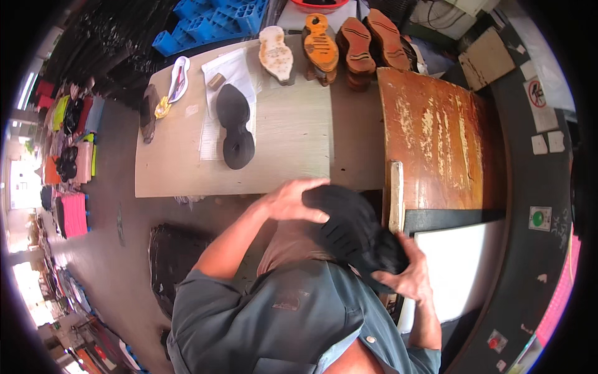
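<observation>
Close to my body, off the table's near edge, I hold a black shoe-sole piece tilted between both hands. My left hand grips its upper left end, with the thumb over the face. At its lower right end my right hand is wrapped round the edge. Slits show across the face; motion blurs part of it, and its underside is hidden. A similar black sole, with a hole near one end, lies on a paper sheet on the pale table.
Along the back stand a white sole form, an orange one and two reddish ones. A worn brown board and a white panel lie right. A blue plastic pallet is behind. A green button sits far right.
</observation>
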Demonstrator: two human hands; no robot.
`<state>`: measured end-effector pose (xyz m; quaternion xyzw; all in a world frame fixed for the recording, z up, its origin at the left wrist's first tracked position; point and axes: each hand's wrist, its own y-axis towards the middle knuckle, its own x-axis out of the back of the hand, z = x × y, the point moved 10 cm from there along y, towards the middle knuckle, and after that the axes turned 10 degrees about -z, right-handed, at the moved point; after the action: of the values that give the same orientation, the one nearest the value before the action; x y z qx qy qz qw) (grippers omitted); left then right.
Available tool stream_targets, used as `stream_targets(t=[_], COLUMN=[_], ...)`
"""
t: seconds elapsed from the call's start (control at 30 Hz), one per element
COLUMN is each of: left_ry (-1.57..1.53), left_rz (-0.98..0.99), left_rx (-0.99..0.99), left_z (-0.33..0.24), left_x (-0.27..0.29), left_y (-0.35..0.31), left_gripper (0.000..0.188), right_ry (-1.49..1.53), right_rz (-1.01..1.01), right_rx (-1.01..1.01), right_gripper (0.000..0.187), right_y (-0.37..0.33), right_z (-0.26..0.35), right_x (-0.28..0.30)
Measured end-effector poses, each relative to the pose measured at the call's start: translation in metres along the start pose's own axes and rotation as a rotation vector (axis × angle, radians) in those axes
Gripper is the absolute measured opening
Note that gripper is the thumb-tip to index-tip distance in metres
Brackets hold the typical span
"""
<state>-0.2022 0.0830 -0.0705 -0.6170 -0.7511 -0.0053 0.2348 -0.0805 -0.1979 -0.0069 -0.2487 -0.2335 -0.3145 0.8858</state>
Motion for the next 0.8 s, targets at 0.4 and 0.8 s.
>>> stream_targets(t=[0.4, 0.8], left_ry=[-0.797, -0.362], left_rz=[-0.358, -0.973], left_rx=[0.326, 0.115], left_z=[0.158, 0.181], left_x=[0.115, 0.402], left_y=[-0.086, 0.043], left_gripper=[0.078, 0.054], right_ry=[0.227, 0.708], right_rz=[0.316, 0.100], right_rx=[-0.340, -0.251], right_gripper=[0.099, 0.092], right_y=[0.070, 0.233], right_z=[0.032, 0.179], right_x=[-0.153, -0.357])
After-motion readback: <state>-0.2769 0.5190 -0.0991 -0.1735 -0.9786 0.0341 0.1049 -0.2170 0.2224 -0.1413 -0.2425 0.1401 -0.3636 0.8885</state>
